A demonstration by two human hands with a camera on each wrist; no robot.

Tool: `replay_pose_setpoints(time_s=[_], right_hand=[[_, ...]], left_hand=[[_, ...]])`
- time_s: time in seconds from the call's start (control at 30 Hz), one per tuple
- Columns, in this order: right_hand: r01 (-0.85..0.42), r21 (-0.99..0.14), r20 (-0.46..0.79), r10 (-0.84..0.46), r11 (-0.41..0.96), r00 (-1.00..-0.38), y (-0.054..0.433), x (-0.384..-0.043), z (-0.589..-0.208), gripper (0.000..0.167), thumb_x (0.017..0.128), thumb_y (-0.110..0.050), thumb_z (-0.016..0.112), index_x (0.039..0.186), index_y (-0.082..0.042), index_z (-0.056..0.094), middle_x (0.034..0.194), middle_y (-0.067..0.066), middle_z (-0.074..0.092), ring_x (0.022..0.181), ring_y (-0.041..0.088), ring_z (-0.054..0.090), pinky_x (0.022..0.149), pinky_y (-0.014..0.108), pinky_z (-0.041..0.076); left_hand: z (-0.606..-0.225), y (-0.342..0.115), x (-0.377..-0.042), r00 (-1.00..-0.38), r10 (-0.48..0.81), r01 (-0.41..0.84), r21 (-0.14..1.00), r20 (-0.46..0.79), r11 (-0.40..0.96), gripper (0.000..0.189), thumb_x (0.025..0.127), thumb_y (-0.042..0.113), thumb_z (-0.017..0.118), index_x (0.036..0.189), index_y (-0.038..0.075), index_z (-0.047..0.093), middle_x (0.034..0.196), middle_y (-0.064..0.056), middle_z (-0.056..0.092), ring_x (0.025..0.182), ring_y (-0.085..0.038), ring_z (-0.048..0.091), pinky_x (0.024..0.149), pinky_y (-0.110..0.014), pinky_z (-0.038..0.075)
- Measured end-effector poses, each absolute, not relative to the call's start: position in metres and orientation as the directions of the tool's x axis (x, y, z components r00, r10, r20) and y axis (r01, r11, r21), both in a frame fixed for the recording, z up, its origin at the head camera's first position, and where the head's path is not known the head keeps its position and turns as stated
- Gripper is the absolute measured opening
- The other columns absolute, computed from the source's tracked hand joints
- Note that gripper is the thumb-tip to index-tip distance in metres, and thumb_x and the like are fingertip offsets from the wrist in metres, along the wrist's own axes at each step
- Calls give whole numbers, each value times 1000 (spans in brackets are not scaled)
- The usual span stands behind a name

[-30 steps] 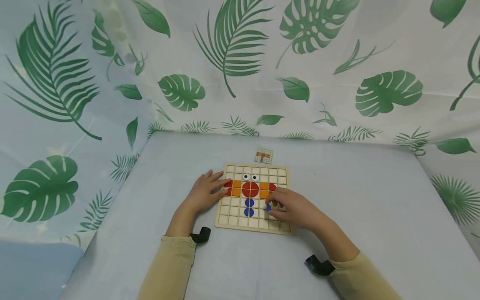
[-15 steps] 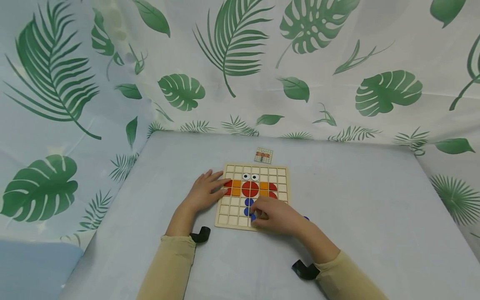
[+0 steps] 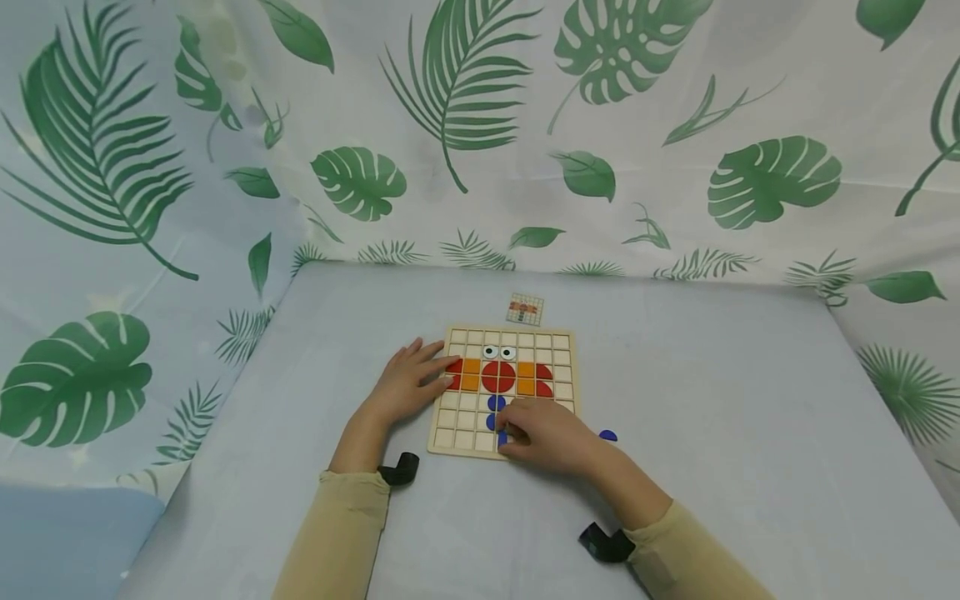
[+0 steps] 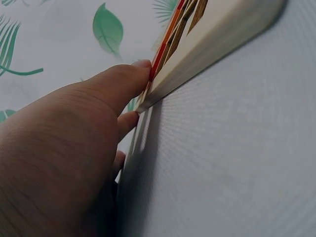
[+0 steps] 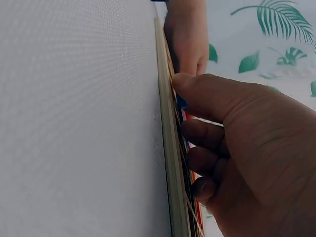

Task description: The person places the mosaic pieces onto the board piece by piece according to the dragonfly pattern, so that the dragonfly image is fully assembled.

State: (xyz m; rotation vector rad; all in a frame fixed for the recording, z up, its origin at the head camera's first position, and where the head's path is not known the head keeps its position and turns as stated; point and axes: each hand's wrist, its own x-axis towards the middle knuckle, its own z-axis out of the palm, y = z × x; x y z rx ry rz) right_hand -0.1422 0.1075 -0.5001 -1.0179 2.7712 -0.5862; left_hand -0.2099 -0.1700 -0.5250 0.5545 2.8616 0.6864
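Note:
A wooden grid board [image 3: 459,440] lies on the table with red, orange and blue pieces and two eye pieces set in its cells. My left hand [image 3: 405,385] rests at the board's left edge, its fairly straight fingers touching the rim and the red pieces there. Over the lower middle of the board, my right hand [image 3: 551,435] pinches a small blue tile [image 3: 502,437] between thumb and forefinger. In the right wrist view that blue tile [image 5: 181,102] shows just below the thumb tip; its full shape is hidden. The other right fingers curl above the board.
A small patterned card [image 3: 525,309] lies behind the board. One blue half-round piece [image 3: 608,435] sits on the table right of the board, close to the right forearm. A leaf-print cloth [image 3: 480,167] hangs around the back and sides.
My right hand has moved left and slightly down from the board's right side to its lower middle, carrying the blue tile. It uncovers the loose blue piece. The left hand stays put.

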Motion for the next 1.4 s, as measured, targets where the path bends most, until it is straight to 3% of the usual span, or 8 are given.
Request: replay_pose_setpoints(time_s=[0.3, 0.5, 0.73, 0.93, 1.2, 1.4], right_hand=[[-576, -435, 3, -639, 692, -769, 109, -143, -500, 21, 88, -43, 72, 101, -29, 65, 77, -16, 51, 73, 3, 48, 66, 21, 40], [-647, -438, 68, -695, 624, -716, 112, -145, -501, 9, 90, -31, 71, 88, -28, 64, 78, -16, 52, 73, 3, 47, 65, 19, 41], [-683, -429, 97, -721, 592, -686, 113, -144, -501, 6, 90, -26, 71, 88, -27, 65, 81, -15, 54, 74, 2, 47, 67, 19, 43], [-621, -504, 74, -686, 600, -723, 120, -146, -494, 4, 94, -29, 67, 92, -26, 66, 87, -19, 57, 79, 1, 50, 71, 21, 49], [-518, -581, 64, -600, 627, -798, 161, -153, -481, 2, 95, -27, 67, 95, -25, 65, 82, -15, 54, 78, 6, 50, 66, 21, 45], [-497, -584, 61, -575, 642, -816, 202, -151, -481, 17, 91, -23, 72, 106, -21, 67, 88, -13, 56, 82, 6, 51, 68, 24, 47]], left_hand=[[-524, -170, -210, -922, 385, 325, 460, -41, 826, 47, 100, 52, 50, 144, 37, 51, 161, 1, 33, 154, -32, 14, 126, -53, 8], [-523, -170, -210, -926, 375, 311, 463, -50, 830, 47, 100, 53, 49, 144, 38, 51, 162, 3, 32, 155, -30, 13, 127, -51, 8], [-524, -170, -210, -928, 368, 303, 450, -62, 840, 46, 100, 54, 49, 144, 39, 50, 162, 4, 31, 155, -29, 12, 127, -51, 8], [-524, -170, -210, -929, 362, 293, 454, -71, 841, 47, 100, 53, 49, 144, 39, 50, 162, 5, 30, 155, -29, 11, 127, -50, 7], [-524, -170, -210, -925, 373, 306, 448, -66, 840, 47, 100, 52, 50, 145, 37, 50, 162, 3, 31, 155, -30, 12, 127, -51, 8], [-523, -169, -210, -925, 373, 304, 445, -75, 843, 47, 100, 52, 49, 145, 37, 50, 163, 3, 30, 155, -30, 11, 127, -51, 7]])
